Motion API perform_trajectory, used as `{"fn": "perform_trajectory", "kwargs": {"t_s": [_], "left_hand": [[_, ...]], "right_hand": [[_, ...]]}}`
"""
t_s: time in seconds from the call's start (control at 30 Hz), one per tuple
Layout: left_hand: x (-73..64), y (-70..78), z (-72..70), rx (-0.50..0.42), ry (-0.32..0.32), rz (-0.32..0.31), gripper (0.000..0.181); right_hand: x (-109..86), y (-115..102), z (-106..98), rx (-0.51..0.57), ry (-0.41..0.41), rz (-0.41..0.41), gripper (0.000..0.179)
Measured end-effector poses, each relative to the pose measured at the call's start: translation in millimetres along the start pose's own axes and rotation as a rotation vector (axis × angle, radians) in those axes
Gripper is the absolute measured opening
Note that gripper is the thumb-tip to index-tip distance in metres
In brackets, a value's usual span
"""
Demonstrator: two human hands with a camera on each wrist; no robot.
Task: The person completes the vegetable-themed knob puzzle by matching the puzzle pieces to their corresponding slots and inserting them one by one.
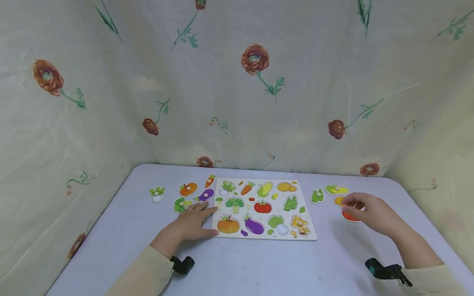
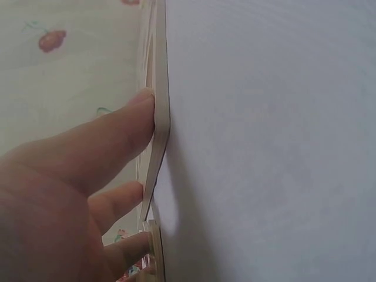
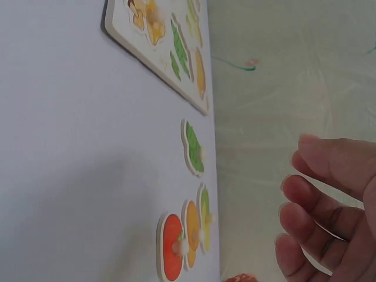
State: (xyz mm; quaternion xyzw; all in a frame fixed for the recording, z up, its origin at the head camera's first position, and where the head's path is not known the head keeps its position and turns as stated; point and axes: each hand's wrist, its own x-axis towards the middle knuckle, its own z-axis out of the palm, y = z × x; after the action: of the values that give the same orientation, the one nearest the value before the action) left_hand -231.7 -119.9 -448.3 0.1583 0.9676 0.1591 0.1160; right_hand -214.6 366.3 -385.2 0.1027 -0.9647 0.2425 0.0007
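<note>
A white vegetable puzzle board point(image 1: 244, 207) lies on the table. My left hand point(image 1: 194, 224) rests at its left edge, and the thumb point(image 2: 132, 120) touches the board's side in the left wrist view. Close to those fingers are an eggplant piece point(image 1: 206, 195) and a broccoli piece point(image 1: 180, 204). My right hand point(image 1: 372, 211) hovers over a tomato piece point(image 3: 171, 247), its fingers loosely bent and holding nothing. Beside the tomato lie a yellow-orange potato piece point(image 3: 192, 226), a corn piece point(image 1: 336, 189) and a green leafy piece point(image 1: 317, 196).
Left of the board lie a pumpkin piece point(image 1: 188, 189), a carrot piece point(image 1: 210, 181) and a white turnip piece point(image 1: 157, 195) with green leaves. A flowered curtain point(image 1: 237, 102) hangs behind the table point(image 1: 259, 267) and along both sides.
</note>
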Motion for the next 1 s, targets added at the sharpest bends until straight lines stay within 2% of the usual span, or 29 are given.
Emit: {"fn": "perform_trajectory", "kwargs": {"t_s": [0.3, 0.6, 0.77, 1.0], "left_hand": [[3.0, -7.8, 3.1, 0.007, -0.004, -0.016, 0.079], [5.2, -4.6, 3.1, 0.007, 0.006, -0.016, 0.079], [5.3, -4.4, 3.5, 0.010, 0.002, -0.017, 0.079], [5.6, -4.5, 4.7, 0.007, -0.001, -0.019, 0.078]], "right_hand": [[5.1, 29, -1, 0.003, 0.012, 0.071, 0.030], [10.5, 62, 14, 0.059, 0.019, 0.167, 0.032], [15.5, 74, 21, 0.097, -0.003, 0.222, 0.037], [20.2, 82, 27, 0.101, -0.037, 0.224, 0.034]]}}
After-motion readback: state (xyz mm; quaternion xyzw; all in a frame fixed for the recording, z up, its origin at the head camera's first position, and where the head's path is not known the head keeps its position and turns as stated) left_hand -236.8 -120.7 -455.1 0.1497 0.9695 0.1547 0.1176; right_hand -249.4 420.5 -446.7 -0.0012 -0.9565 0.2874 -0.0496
